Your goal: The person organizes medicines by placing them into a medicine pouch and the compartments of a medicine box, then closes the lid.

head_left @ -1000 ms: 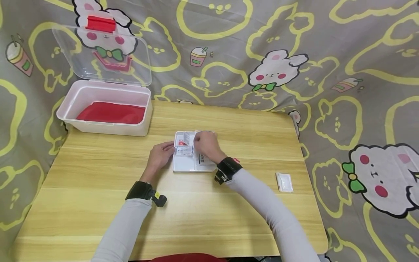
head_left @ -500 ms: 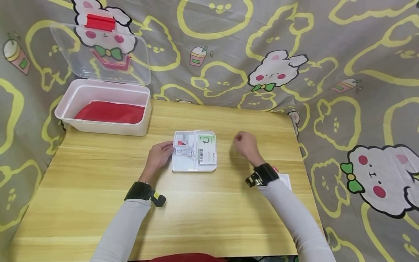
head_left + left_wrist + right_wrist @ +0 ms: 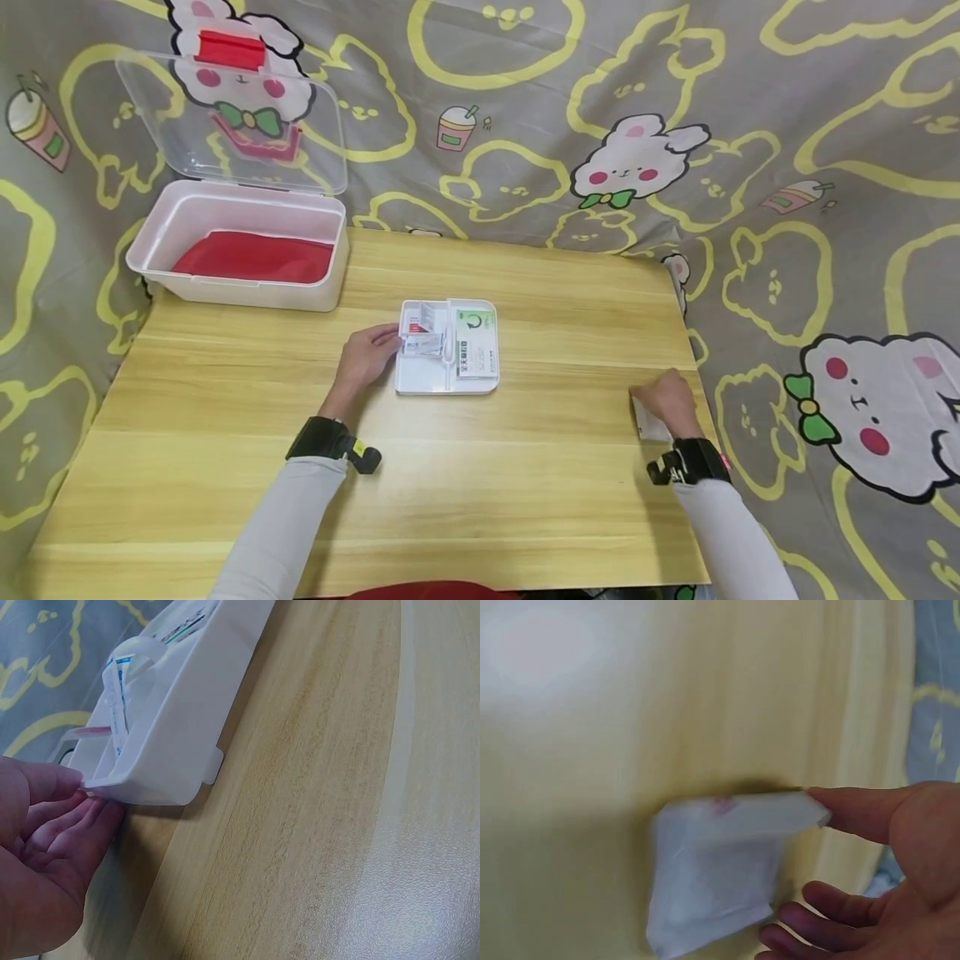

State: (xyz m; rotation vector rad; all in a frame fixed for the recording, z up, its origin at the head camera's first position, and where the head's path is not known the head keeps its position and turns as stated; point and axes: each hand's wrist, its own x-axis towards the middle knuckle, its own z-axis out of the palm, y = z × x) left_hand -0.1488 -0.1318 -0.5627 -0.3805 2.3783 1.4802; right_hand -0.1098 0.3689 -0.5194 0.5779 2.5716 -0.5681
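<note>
Right hand has moved rightward, parted grip holding packet; left hand pinches tray.

Black "全天麻胶囊" on a green-and-white box, its smaller print illegible

Patterned fabric (grey, with cartoon rabbits) hanging round a wood-grain table makes this a curtained-off work nook.

From above, the head view faces forward and down; closer wrist views share its tabletop.
</note>
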